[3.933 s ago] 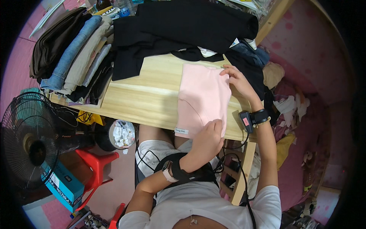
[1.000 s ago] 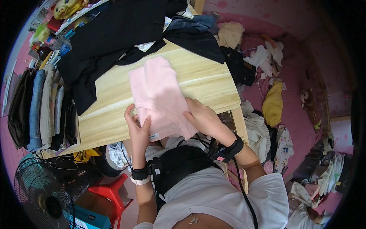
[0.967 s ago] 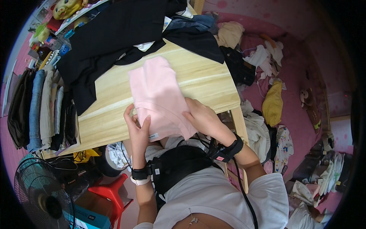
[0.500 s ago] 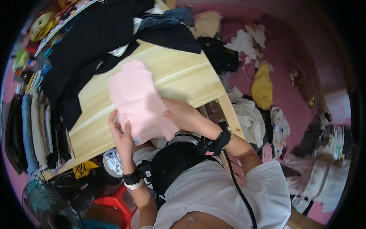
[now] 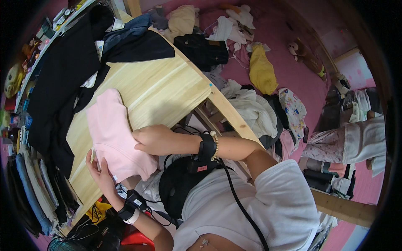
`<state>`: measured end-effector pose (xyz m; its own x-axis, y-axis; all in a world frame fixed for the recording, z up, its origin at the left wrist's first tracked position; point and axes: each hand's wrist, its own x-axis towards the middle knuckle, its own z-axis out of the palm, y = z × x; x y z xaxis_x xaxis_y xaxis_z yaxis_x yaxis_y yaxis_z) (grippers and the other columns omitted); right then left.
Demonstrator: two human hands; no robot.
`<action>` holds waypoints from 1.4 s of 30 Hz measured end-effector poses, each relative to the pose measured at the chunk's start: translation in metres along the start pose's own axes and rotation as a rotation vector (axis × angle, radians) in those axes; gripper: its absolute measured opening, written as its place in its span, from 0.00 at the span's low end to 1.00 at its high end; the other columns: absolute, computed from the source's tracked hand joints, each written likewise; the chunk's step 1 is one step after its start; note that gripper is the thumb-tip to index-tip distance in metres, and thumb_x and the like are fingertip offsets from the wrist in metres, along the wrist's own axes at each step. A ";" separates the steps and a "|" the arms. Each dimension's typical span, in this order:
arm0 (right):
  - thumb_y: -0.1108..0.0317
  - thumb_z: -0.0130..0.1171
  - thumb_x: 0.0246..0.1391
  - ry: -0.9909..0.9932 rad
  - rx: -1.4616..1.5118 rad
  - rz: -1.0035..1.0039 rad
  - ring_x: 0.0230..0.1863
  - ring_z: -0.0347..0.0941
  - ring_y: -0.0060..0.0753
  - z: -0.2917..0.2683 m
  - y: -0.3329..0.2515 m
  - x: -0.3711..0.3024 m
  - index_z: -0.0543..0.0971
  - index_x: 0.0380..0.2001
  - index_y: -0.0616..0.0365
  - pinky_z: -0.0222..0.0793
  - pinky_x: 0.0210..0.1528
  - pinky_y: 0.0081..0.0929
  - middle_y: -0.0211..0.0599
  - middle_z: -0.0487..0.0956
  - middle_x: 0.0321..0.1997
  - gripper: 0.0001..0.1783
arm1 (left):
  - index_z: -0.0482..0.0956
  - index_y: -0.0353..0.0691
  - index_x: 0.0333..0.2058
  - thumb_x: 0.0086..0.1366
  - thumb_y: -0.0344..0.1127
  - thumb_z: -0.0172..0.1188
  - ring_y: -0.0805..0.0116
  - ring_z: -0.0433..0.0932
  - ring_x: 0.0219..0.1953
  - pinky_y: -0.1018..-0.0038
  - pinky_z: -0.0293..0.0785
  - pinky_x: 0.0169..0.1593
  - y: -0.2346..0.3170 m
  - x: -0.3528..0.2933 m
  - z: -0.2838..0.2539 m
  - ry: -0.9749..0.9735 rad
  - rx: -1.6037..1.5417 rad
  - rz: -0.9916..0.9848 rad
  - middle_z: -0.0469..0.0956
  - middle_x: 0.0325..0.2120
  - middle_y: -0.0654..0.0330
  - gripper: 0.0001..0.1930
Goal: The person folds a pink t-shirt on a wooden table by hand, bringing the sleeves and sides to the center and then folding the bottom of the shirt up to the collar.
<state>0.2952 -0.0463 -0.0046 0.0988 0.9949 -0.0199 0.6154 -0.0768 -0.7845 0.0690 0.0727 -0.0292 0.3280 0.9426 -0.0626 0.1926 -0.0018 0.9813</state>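
Note:
A pale pink folded garment [image 5: 115, 129] lies on the light wooden table [image 5: 167, 83], its near end hanging over the front edge; its exact kind is not clear. My right hand [image 5: 153, 139] is closed at the garment's right side, thumb on top of the cloth and fingers curled at its edge. At the lower left corner, my left hand [image 5: 100, 173] rests against the cloth with fingers apart, near a small white tag. Both wrists carry black strapped devices.
Black clothes [image 5: 58, 79] and blue denim [image 5: 127, 31] cover the table's far left. Folded trousers [image 5: 31, 192] stand in a row at left. Beyond the right edge lie a yellow garment [image 5: 262, 69], white cloth [image 5: 255, 111] and other clothes on a pink surface. A black cable [image 5: 247, 203] crosses my shirt.
The view has swung, shifting the table and garment leftward in it. My right hand, earlier laid along the garment's side with fingers less curled, is now closed on its edge. The garment stays folded.

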 end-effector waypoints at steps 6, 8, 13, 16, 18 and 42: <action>0.58 0.54 0.53 -0.178 0.185 -0.174 0.31 0.74 0.51 -0.012 0.001 0.011 0.74 0.29 0.62 0.68 0.35 0.42 0.50 0.76 0.28 0.15 | 0.65 0.37 0.57 0.66 0.23 0.48 0.69 0.73 0.42 0.76 0.71 0.44 0.016 0.019 -0.029 -0.083 0.240 0.053 0.71 0.48 0.52 0.20; 0.59 0.49 0.56 -0.167 0.100 -0.142 0.28 0.71 0.47 -0.029 0.008 0.015 0.74 0.30 0.62 0.65 0.34 0.41 0.49 0.74 0.27 0.15 | 0.68 0.37 0.55 0.66 0.23 0.48 0.67 0.75 0.41 0.74 0.72 0.43 0.030 0.021 -0.031 -0.023 0.388 0.004 0.74 0.46 0.50 0.19; 0.68 0.52 0.59 -0.068 0.117 0.069 0.26 0.67 0.18 -0.080 0.003 0.030 0.76 0.38 0.62 0.65 0.30 0.19 0.30 0.75 0.27 0.09 | 0.73 0.33 0.48 0.60 0.26 0.52 0.49 0.71 0.46 0.60 0.67 0.51 0.046 -0.004 -0.009 0.331 0.943 0.378 0.74 0.43 0.47 0.16; 0.63 0.55 0.56 -0.004 0.116 0.007 0.26 0.72 0.32 -0.073 0.009 0.063 0.73 0.38 0.64 0.67 0.31 0.29 0.42 0.75 0.23 0.14 | 0.73 0.33 0.45 0.57 0.27 0.55 0.47 0.70 0.49 0.59 0.64 0.55 0.053 -0.043 0.024 0.261 0.678 0.357 0.73 0.44 0.46 0.16; 0.61 0.59 0.54 0.016 0.119 0.061 0.24 0.73 0.30 -0.060 0.015 0.092 0.70 0.43 0.67 0.67 0.28 0.26 0.42 0.75 0.23 0.21 | 0.68 0.37 0.54 0.52 0.31 0.63 0.42 0.62 0.59 0.55 0.55 0.62 0.052 -0.065 0.047 0.166 0.742 0.375 0.66 0.54 0.45 0.29; 0.68 0.54 0.58 -0.106 0.436 0.064 0.23 0.71 0.16 -0.031 0.018 0.159 0.69 0.36 0.58 0.68 0.22 0.14 0.29 0.74 0.27 0.08 | 0.63 0.33 0.59 0.50 0.15 0.50 0.47 0.63 0.61 0.51 0.52 0.65 0.057 -0.078 0.049 0.026 1.007 0.407 0.66 0.56 0.47 0.33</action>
<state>0.3466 0.1088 -0.0025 0.0311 0.9920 -0.1225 0.2219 -0.1263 -0.9668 0.0994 -0.0176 0.0232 0.5210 0.8164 0.2492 0.7480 -0.5773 0.3275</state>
